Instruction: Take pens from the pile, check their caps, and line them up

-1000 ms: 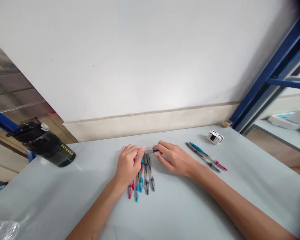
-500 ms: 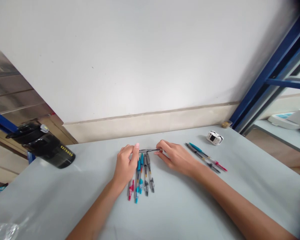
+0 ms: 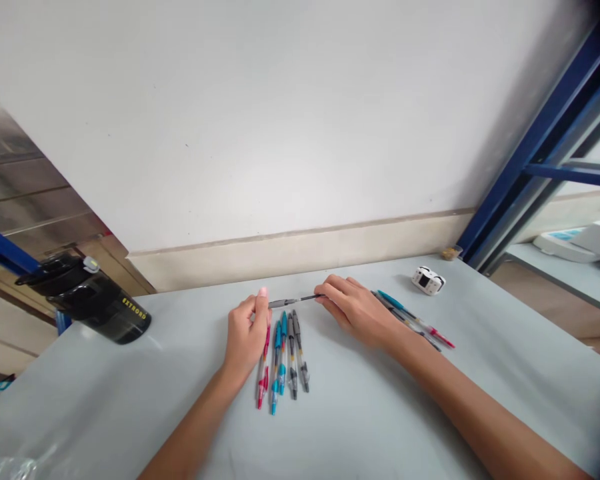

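Observation:
Just above the desk, my left hand [image 3: 247, 330] is closed on the left end of a pen [image 3: 283, 303] with a grey grip. A thin dark rod [image 3: 309, 297], like a refill, runs from the pen's right end to my right hand [image 3: 353, 308], whose thumb and fingers pinch it. Below lies a row of clear-barrelled pens: a red one [image 3: 263, 377] partly behind my left hand, two blue ones [image 3: 275, 373] and two grey ones [image 3: 293, 367]. Beyond my right wrist lie more pens, one with a blue grip and red end [image 3: 420, 320].
A black bottle [image 3: 97, 300] stands at the desk's left. Towards the back right are a small white device [image 3: 429, 281] and a little container [image 3: 451, 253]. Behind the grey desk [image 3: 330, 427] is a white wall [image 3: 290, 120]; blue metal posts [image 3: 530, 147] rise at right.
My hands have drawn a little apart, the left one moving left. More of the grey grip and thin dark rod shows between them, and more of the red pen is uncovered.

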The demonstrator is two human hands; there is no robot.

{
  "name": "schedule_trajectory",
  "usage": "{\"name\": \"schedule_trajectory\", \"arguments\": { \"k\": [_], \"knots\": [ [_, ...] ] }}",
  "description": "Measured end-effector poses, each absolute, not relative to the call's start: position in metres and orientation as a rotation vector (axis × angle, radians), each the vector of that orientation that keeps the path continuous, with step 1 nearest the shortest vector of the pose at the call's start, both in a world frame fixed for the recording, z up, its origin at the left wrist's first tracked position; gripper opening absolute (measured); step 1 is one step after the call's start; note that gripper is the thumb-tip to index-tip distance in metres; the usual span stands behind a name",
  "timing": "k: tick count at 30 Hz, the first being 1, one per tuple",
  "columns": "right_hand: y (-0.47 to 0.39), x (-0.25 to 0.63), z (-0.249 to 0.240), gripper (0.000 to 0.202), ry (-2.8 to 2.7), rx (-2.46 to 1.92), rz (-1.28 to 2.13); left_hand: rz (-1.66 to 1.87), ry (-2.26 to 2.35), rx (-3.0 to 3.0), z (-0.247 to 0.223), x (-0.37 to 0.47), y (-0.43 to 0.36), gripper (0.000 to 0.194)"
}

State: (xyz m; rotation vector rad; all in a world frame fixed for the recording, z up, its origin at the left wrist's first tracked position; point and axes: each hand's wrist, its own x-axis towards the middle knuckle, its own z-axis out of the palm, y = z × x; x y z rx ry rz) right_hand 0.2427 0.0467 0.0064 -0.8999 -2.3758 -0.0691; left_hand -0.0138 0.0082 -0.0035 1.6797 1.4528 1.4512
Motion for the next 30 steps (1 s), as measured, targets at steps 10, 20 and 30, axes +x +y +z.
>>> {"name": "schedule_trajectory", "arguments": {
  "k": [10,20,30],
  "knots": [
    [0.044,0.242,0.011,0.026,-2.373,-0.894,-0.035,1.395,1.503,1.759,0.001,-0.014,0.006,0.06],
    [0.041,0.235,0.003,0.021,-2.41,-0.862,0.153,1.233,1.398,2.108,-0.004,-0.009,0.009,0.034],
    [0.04,0.234,0.002,0.027,-2.454,-0.823,0.172,1.288,1.233,2.212,-0.007,-0.01,0.01,0.008]
  ]
}}
